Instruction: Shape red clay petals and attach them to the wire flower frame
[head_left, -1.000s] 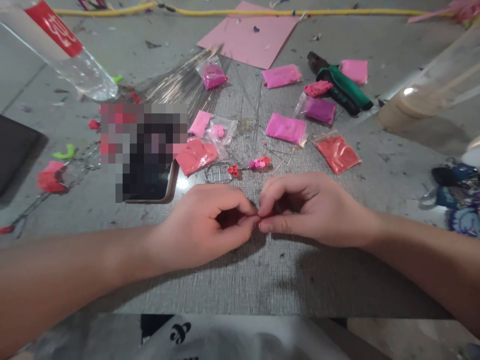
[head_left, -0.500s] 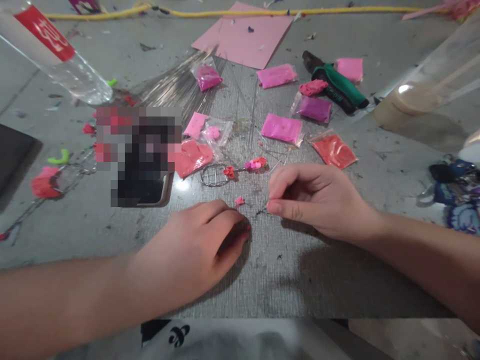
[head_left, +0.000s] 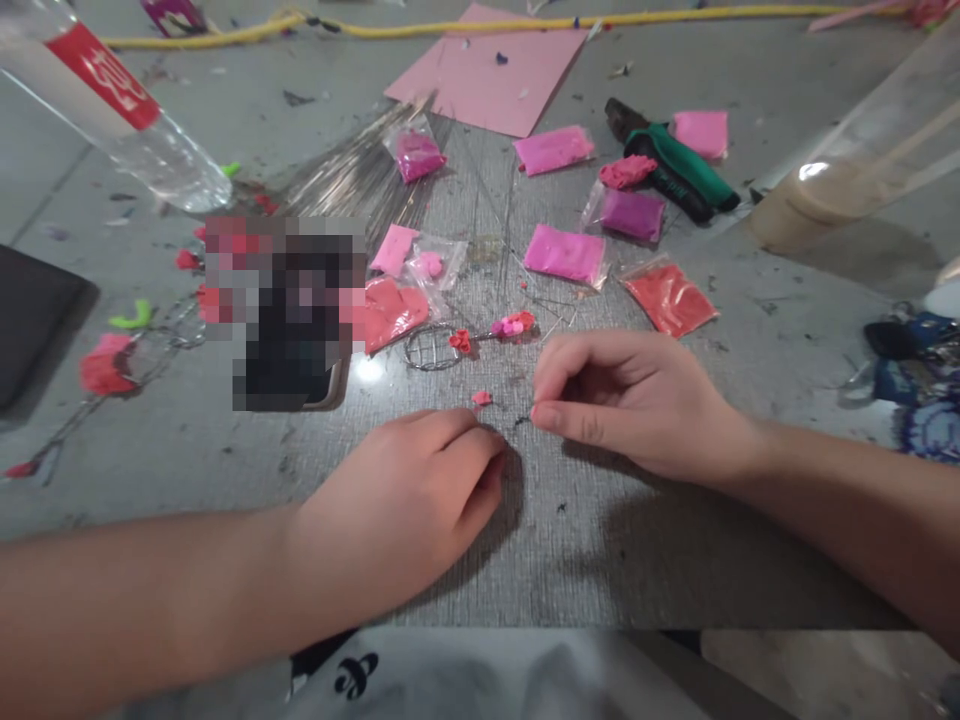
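Note:
Low over the grey table, my left hand point(head_left: 416, 490) has its fingers curled and pressed together, the tips turned down and away from me. What they hold, if anything, is hidden. My right hand point(head_left: 626, 400) rests on its side with thumb and forefinger pinched together; anything between the tips is too small to make out. Between and just beyond the hands lies a small pink clay piece point(head_left: 481, 398). Farther off is a bent-wire frame point(head_left: 431, 350) with a small red clay flower point(head_left: 460, 342) at its side and a pink and red clay cluster point(head_left: 513, 324) at its wire end.
Several clay packets, among them a magenta one point(head_left: 564, 254) and a red one point(head_left: 670, 300), lie beyond my hands. Green-handled pliers point(head_left: 686, 170), a wire bundle point(head_left: 352, 165) and pink paper point(head_left: 487, 75) are farther back. A phone point(head_left: 300, 330) and bottle point(head_left: 135, 110) stand left.
My left hand has shifted slightly right and its fingers have closed up more. The right hand keeps its pinch almost unmoved. The view has drifted slightly.

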